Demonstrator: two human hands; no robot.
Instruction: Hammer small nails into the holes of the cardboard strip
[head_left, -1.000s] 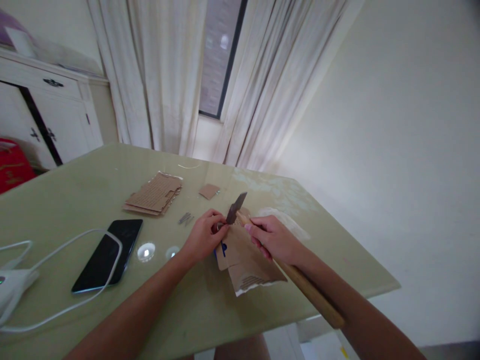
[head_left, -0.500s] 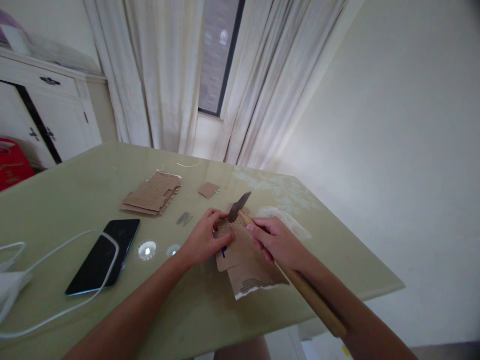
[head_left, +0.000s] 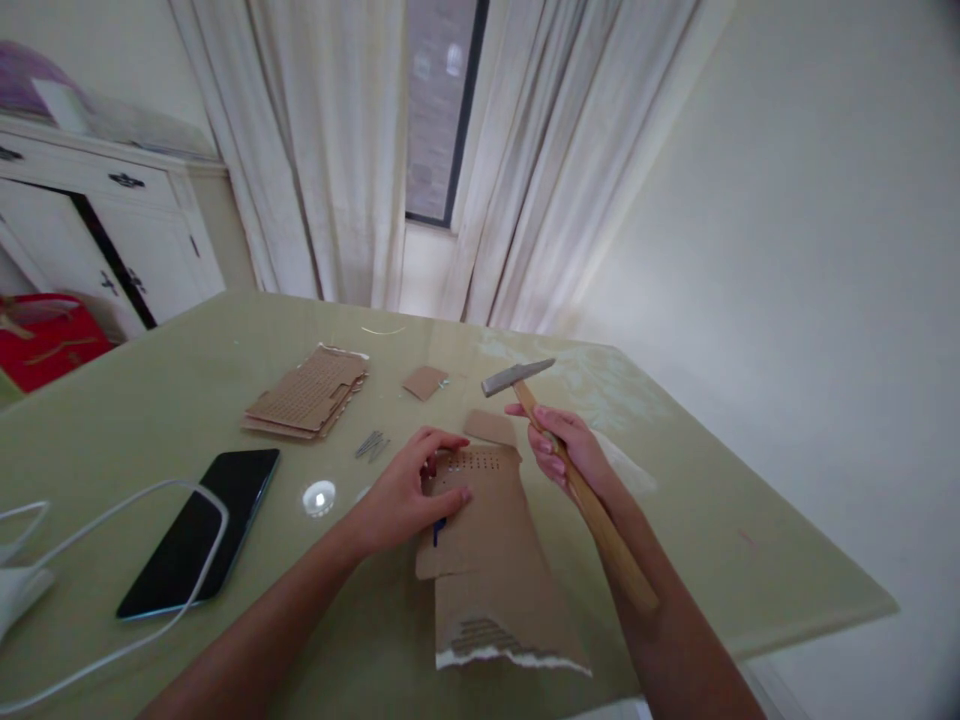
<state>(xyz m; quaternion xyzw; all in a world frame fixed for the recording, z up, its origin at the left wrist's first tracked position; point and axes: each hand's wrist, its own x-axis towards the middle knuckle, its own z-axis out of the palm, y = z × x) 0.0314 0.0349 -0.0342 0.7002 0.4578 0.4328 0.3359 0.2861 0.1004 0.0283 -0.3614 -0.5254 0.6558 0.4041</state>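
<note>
My right hand (head_left: pixel 561 448) grips a wooden-handled hammer (head_left: pixel 577 490); its metal head (head_left: pixel 516 376) is raised above and behind the cardboard. My left hand (head_left: pixel 409 490) rests on the left edge of a torn brown cardboard piece (head_left: pixel 491 560) with rows of small holes near its far end. The fingers pinch at something small by those holes, too small to make out. A few loose nails (head_left: pixel 370 444) lie just left of that hand.
A stack of cardboard sheets (head_left: pixel 307 393) and a small scrap (head_left: pixel 424 381) lie farther back on the green table (head_left: pixel 675 520). A black phone (head_left: pixel 201 530) with a white cable (head_left: pixel 112 520) over it lies at left. A white cabinet (head_left: pixel 112 230) and curtains (head_left: pixel 337 150) stand behind.
The hammer head has lifted up and to the right, away from the cardboard. My left hand stays on the cardboard's edge. The view has shifted slightly.
</note>
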